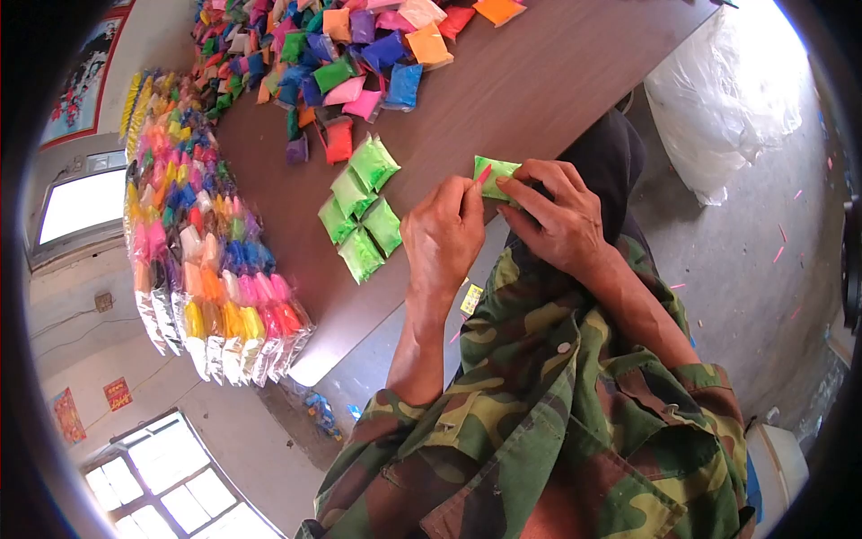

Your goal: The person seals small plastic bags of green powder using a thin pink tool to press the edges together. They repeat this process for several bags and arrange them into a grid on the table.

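Over the table's near edge, my right hand (561, 211) pinches a small clear packet with bright green filling (494, 187). My left hand (444, 229) is closed beside it. A short, thin pink stick (484, 173) juts from the left thumb and finger and lies against the packet's face. Whether the left fingers also grip the packet's edge is hidden. To the left of that hand, several matching green packets (362, 256) lie grouped on the brown tabletop (530, 67).
Loose packets in many colours (341, 67) are heaped at the table's far side. Long clear bags of coloured packets (206, 260) line its left end. A large translucent plastic bag (718, 108) stands on the floor at right, where pink strips (778, 254) are scattered.
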`<state>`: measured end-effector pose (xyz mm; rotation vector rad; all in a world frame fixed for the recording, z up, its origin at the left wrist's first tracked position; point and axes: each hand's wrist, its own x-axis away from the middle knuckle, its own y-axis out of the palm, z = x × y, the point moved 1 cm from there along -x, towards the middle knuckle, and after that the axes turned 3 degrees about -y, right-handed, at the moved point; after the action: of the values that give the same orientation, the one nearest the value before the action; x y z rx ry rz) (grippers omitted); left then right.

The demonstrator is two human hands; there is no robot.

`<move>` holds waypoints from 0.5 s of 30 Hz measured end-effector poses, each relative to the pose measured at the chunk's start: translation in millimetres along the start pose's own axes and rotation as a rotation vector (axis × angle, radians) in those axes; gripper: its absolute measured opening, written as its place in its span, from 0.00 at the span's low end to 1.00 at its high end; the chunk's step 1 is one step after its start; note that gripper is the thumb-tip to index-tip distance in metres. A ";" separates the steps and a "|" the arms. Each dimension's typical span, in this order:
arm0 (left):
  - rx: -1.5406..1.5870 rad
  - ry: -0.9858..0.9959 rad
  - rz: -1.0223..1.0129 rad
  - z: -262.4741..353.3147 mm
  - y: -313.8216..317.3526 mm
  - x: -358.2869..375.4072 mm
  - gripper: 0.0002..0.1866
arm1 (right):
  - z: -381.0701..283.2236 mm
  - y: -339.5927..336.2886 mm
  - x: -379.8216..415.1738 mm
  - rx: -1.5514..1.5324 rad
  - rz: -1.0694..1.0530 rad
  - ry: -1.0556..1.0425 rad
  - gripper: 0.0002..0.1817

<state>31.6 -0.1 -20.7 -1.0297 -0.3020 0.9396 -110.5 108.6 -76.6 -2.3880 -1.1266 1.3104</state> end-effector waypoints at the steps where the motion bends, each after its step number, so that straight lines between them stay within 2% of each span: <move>1: -0.024 0.027 0.016 -0.9 -0.3 -3.4 0.06 | -2.4 -1.8 -1.7 0.019 0.008 -0.009 0.23; 6: -0.185 0.074 0.073 -20.0 2.5 -15.1 0.04 | -1.8 -1.3 -0.2 0.017 0.017 -0.029 0.22; 9: -0.073 -0.001 0.060 -7.6 -9.9 -13.0 0.06 | 1.4 -2.4 1.9 0.021 -0.008 -0.037 0.22; 15: -0.019 0.075 -0.016 9.4 2.9 0.9 0.04 | 3.1 2.1 4.5 0.038 -0.001 -0.015 0.23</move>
<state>24.8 6.8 -18.5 -1.0757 -0.2567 0.8836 -110.4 109.7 -82.4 -2.3543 -1.0974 1.3391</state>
